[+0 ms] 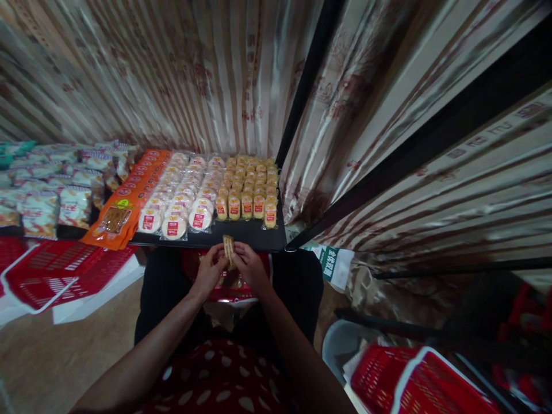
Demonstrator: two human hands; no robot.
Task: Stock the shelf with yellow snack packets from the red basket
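Both my hands meet just below the front edge of a black shelf (241, 236). My left hand (210, 268) and my right hand (250, 265) are closed together on a small stack of yellow snack packets (228, 247), held upright between the fingers. On the shelf lie rows of small yellow packets (250, 184), rows of round white cakes in clear wrap (185, 195) and a row of orange packets (129, 201). A red bag or box (228, 290) rests on my lap under my hands.
White snack bags (52, 190) fill the shelf's left part. A red shopping basket (52, 273) stands at the left on the floor, another red basket (414, 379) at the lower right. Striped curtains hang behind and to the right.
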